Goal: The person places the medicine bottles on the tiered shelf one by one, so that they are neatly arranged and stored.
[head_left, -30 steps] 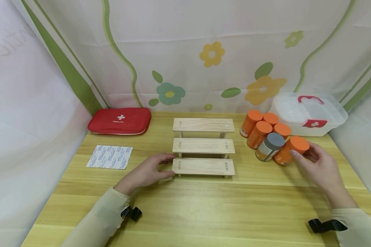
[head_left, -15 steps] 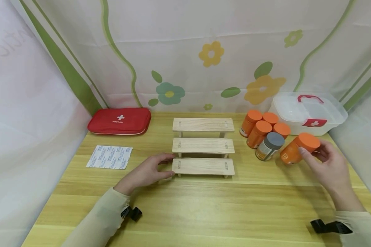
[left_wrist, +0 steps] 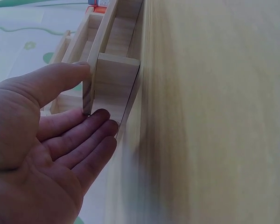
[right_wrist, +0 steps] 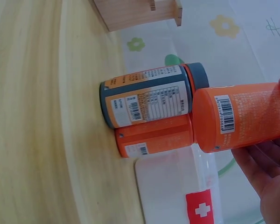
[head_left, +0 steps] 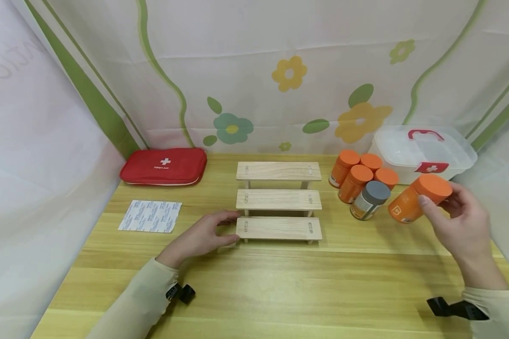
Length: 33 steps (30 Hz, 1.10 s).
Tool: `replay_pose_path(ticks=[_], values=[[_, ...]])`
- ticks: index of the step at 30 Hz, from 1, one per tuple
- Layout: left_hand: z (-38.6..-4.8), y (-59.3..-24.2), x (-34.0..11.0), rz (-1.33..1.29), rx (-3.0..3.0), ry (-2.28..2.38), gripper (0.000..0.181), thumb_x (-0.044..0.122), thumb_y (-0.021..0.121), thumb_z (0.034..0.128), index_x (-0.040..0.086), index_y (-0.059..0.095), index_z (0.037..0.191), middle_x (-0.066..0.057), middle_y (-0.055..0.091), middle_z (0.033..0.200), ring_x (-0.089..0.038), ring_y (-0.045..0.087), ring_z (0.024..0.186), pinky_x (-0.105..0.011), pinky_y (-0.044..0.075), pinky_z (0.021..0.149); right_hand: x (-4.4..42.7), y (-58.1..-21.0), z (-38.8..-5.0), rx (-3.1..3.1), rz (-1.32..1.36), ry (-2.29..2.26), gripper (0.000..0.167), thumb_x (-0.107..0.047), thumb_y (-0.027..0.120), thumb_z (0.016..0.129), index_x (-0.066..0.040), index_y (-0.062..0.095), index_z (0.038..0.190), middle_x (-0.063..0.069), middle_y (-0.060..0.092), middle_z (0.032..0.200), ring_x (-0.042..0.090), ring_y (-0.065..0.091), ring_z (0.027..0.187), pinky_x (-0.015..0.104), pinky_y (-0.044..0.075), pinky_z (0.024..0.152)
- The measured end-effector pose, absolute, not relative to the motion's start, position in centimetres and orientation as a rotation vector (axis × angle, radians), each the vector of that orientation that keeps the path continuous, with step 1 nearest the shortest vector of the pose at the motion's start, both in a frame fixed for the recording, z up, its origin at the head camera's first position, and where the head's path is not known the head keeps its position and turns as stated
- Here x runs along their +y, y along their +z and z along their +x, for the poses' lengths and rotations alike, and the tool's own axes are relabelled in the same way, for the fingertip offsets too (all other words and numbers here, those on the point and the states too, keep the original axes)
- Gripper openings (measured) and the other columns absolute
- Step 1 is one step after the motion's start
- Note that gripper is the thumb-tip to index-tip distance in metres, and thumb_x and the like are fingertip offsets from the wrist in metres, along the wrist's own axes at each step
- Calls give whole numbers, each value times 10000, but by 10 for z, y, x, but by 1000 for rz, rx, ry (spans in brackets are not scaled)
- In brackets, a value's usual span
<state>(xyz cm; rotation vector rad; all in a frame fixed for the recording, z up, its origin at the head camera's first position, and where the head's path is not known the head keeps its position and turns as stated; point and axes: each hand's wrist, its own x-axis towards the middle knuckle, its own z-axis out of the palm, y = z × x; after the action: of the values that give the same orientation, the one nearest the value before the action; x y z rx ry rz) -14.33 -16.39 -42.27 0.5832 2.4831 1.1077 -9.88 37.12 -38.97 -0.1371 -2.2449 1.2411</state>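
Observation:
In the head view, my left hand is at the left end of a three-step wooden display stand, holding the end of its lowest step between thumb and forefinger. The left wrist view shows the other fingers extended beside the stand's end. My right hand grips an orange pill bottle near its orange lid, raised off the table and tilted. Its label with a barcode faces the right wrist view. Left of it stand a grey-lidded bottle and several orange bottles in a close group.
A clear first-aid box with a red handle stands behind the bottles. At the left lie a red first-aid pouch and a sheet of wrapped plasters. Printed fabric borders the table at the back and sides.
My right hand has lifted the orange pill bottle and carried it rightward, away from the grouped bottles, tilting it further. The left hand and the stand have stayed put.

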Motion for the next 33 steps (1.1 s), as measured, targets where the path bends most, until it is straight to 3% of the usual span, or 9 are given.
replay_pose_path(ticks=[6, 14, 22, 33], values=[[-143, -421, -163, 588, 2488, 1099, 600, 249, 813, 983, 89, 603, 1521, -100, 644, 1517, -310, 606, 1401, -557, 477, 1217, 365, -380, -99, -2234, -171, 1199, 469, -3, 771, 929, -133, 677, 1371, -254, 649, 1135, -53, 612, 1001, -10, 474, 890], [-142, -420, -164, 579, 2495, 1089, 605, 267, 818, 982, 100, 606, 1523, -95, 639, 1524, -312, 603, 1404, -562, 476, 1217, 357, -366, -106, -2161, -53, 1220, 489, 46, 786, 890, -213, 700, 1296, -207, 689, 1147, -28, 651, 987, 13, 499, 889], [-142, -420, -164, 567, 2501, 1078, 606, 279, 822, 979, 121, 609, 1524, -83, 638, 1530, -304, 597, 1423, -557, 468, 1227, 346, -356, -116, -1999, 235, 1310, 453, 113, 753, 857, 13, 715, 1297, -99, 755, 1140, 35, 693, 961, 56, 551, 900], [-143, -420, -163, 570, 2504, 1089, 597, 245, 821, 976, 87, 613, 1513, -107, 636, 1533, -319, 606, 1408, -553, 473, 1223, 327, -350, -129, -1973, 366, 1332, 460, 142, 735, 838, 49, 706, 1288, -74, 748, 1137, 58, 689, 959, 93, 563, 895]])
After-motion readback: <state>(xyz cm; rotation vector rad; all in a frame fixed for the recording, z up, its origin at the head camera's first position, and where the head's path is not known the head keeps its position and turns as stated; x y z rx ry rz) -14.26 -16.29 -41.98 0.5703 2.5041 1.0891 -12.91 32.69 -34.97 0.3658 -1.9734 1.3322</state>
